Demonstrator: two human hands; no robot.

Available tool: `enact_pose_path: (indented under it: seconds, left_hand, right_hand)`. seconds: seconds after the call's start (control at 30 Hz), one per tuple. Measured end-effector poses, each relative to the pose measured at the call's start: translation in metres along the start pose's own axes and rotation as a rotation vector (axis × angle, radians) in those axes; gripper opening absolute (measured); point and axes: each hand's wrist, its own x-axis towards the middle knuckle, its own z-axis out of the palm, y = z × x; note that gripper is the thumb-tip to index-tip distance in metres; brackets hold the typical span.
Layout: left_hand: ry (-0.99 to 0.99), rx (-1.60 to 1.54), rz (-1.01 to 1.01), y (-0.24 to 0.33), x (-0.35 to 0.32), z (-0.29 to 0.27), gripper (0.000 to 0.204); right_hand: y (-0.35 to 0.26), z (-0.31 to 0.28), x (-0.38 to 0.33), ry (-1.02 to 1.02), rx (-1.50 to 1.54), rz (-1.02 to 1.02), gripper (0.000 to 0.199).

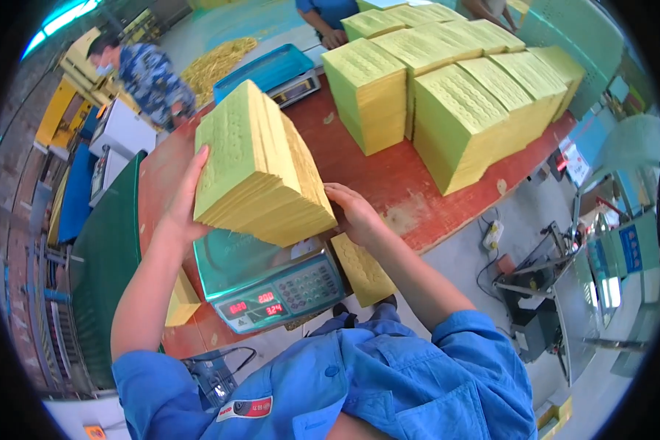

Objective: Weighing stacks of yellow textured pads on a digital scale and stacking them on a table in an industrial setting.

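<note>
Between my two hands is a thick stack of yellow embossed paper sheets [260, 176], tilted and raised over a digital scale. My left hand [187, 202] presses its left side, fingers along the edge. On the opposite side, my right hand [353, 213] grips the lower right edge, its fingertips partly hidden. Below the stack, the teal counting scale [277, 293] shows a lit red display and a keypad. The stack covers part of the scale's pan [235, 260].
Tall blocks of yellow paper [455, 103] stand at the red table's [359, 172] far right. A blue tray [268, 70] rests on another scale behind. Loose yellow sheets [363, 268] lie beside my scale. Two people [147, 77] work at the far side. A power strip [493, 235] is on the floor.
</note>
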Motion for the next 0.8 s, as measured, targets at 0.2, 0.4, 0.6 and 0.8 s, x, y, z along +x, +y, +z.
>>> enact_pose_path:
  seconds: [0.2, 0.4, 0.6, 0.8]
  left_hand:
    - [-0.242, -0.160, 0.156, -0.011, 0.021, 0.049, 0.058]
    - [-0.367, -0.046, 0.095, -0.040, 0.068, 0.122, 0.069]
    - [-0.425, -0.054, -0.081, -0.065, 0.096, 0.159, 0.066]
    - [-0.432, -0.054, -0.141, -0.068, 0.119, 0.153, 0.063]
  right_hand:
    - [-0.043, -0.041, -0.027, 0.036, 0.141, -0.176, 0.041]
    - [-0.067, -0.112, -0.066, 0.235, 0.148, -0.230, 0.042]
    - [-0.055, -0.155, -0.069, 0.411, 0.235, -0.059, 0.041]
    - [-0.048, -0.171, -0.051, 0.372, 0.163, -0.034, 0.042]
